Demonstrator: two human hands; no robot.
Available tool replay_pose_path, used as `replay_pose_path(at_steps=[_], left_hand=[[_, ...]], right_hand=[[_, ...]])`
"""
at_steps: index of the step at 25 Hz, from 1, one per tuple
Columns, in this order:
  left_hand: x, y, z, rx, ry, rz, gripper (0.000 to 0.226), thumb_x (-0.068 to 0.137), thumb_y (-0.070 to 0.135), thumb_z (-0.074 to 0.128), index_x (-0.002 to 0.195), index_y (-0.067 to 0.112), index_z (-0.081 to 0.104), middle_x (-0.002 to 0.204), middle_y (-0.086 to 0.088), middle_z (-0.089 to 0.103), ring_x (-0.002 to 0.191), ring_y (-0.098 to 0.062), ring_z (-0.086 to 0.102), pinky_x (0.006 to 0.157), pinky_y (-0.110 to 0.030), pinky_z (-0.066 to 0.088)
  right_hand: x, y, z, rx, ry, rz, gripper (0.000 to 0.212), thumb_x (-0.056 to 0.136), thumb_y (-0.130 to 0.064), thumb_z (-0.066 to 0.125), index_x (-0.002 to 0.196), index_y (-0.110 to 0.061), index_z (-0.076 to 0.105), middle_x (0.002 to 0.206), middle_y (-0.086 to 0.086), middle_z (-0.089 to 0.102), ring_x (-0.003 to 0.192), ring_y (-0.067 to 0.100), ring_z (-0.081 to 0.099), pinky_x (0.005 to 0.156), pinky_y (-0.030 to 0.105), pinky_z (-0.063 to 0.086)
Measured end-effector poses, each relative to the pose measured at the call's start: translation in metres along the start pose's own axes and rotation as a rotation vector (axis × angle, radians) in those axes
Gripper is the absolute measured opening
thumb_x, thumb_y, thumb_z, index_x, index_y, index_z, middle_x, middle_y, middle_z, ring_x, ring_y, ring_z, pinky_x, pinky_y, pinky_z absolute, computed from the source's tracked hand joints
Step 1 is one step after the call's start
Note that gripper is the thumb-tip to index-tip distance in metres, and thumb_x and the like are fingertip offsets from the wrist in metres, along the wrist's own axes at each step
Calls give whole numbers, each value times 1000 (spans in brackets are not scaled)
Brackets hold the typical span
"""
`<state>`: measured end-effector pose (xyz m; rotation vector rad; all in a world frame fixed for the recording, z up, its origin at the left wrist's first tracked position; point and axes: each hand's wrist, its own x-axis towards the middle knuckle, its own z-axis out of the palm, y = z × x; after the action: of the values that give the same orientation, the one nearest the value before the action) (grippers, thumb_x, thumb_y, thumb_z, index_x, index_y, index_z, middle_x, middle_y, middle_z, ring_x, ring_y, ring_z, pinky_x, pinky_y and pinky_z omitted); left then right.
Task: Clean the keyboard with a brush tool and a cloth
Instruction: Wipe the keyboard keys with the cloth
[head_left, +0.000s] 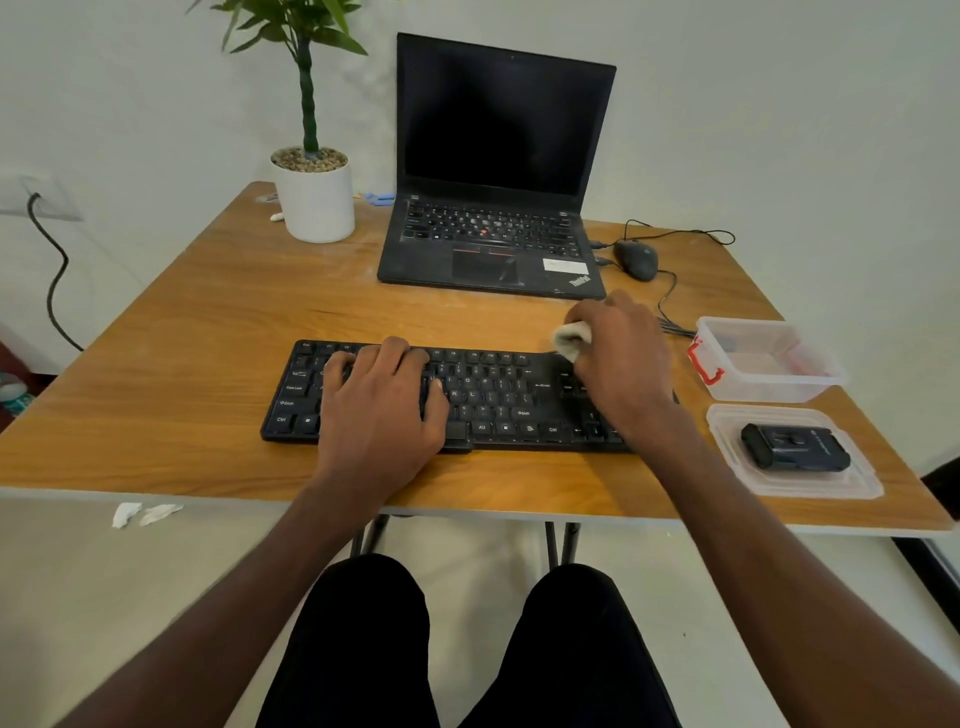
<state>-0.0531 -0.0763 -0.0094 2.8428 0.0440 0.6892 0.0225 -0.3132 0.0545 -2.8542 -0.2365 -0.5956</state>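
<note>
I am sitting at a wooden table (208, 322) w/ a black keyboard (498, 400) lying flat near its front edge, long side parallel to that edge. My left hand (384, 410) is resting palm-down on the left half of the keyboard, fingers spread and straight, pressing on the keys, gripping nothing. My right hand (621, 358) is sitting over the right end of the keyboard, fingers curled and pinching a bunched pale cloth (571, 340), which is touching the keyboard's upper right edge. Beyond the keyboard an open laptop (498, 171) is standing w/ a dark screen; a white potted plant (314, 192) is just left of it, a wired mouse (636, 260) just right. To the right of the keyboard a clear plastic container (769, 384) is sitting w/ a red clip, and nearer me its lid (727, 431) is lying flat w/ a black case (795, 447) on it; I cannot tell what the case holds.
</note>
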Motion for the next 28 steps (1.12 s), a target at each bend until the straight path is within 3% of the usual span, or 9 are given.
replay_pose_path(at_steps=[5,7,9,13,15,18,21,24,28], left_hand=[[0,1,-2,6,-15,1,43,101,44,46,128,17,67,127,-1,62,116,-21,58,111,-53,35],[0,2,-3,10,-13,-3,44,101,45,44,128,18,67,127,0,62,116,-21,58,112,-53,34],[-1,2,-3,16,-16,-10,47,100,46,42,128,19,67,127,1,62,116,-21,58,113,-54,33],[0,4,-4,21,-28,-21,48,99,47,41,128,20,67,128,1,61,117,-21,58,114,-54,32],[0,4,-4,27,-34,-19,46,100,46,41,128,20,66,129,1,61,117,-20,58,115,-54,31],[0,1,-4,26,-44,-20,42,102,46,45,130,22,65,131,2,60,120,-19,57,116,-54,30],[1,3,-4,38,-43,-21,42,102,46,46,130,21,65,131,2,60,120,-20,58,117,-55,28],[0,3,-7,42,-53,-24,43,104,48,44,130,21,65,131,1,61,120,-21,59,119,-56,26],[-1,23,-10,4,-100,13,54,104,60,42,141,24,57,144,0,58,134,-19,54,124,-55,24]], right_hand=[[-19,-34,12,166,-187,-179,32,89,-8,73,118,-23,72,108,2,65,100,22,58,83,33,46],[-11,-30,7,306,-252,-170,35,86,0,72,112,-22,78,108,1,73,100,21,63,84,36,51],[-9,-17,-3,273,-301,-151,39,83,6,70,107,-23,81,105,0,73,98,20,63,82,34,50],[-10,11,-16,26,-200,46,30,83,-4,77,104,-26,82,102,2,72,91,17,61,67,27,46],[-15,2,-13,64,-155,43,30,86,-7,76,109,-26,80,103,3,71,87,14,56,62,22,39],[-23,-10,-3,171,-220,-94,34,90,-4,71,113,-29,78,104,1,64,92,16,54,71,25,40],[-20,14,-9,82,-119,37,28,87,-6,73,102,-28,80,99,3,72,87,20,61,67,32,48],[-23,38,-15,24,-3,204,29,87,-10,75,109,-29,77,108,5,72,95,26,65,67,33,47],[-30,32,-11,29,-56,151,31,87,-13,76,115,-26,74,112,5,68,93,21,59,70,32,43]])
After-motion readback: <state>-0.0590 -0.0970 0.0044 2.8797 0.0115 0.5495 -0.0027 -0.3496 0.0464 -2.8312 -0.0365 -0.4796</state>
